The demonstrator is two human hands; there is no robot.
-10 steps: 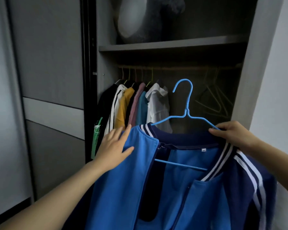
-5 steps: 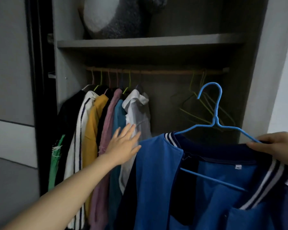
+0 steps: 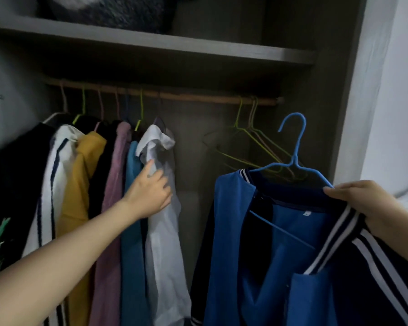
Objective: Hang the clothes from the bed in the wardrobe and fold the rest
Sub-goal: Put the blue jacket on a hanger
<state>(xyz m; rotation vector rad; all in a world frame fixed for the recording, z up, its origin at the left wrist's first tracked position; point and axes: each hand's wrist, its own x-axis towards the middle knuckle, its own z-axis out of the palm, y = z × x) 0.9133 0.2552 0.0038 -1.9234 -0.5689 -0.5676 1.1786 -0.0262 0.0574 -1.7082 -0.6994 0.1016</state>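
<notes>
A blue jacket with a navy collar and white stripes hangs on a blue wire hanger at the lower right. My right hand grips the hanger's right shoulder together with the jacket collar, holding it below the wooden rail. My left hand reaches into the wardrobe, its fingers on the white shirt, the rightmost hanging garment.
Several garments hang at the rail's left: black, white striped, yellow, mauve, teal. A few bare wire hangers hang at the rail's right. A shelf above holds a grey plush bundle. A white wall stands at right.
My left hand left the jacket's left shoulder and reached forward onto the white shirt. The view moved closer to the wardrobe; the jacket on its hanger now sits further right.
</notes>
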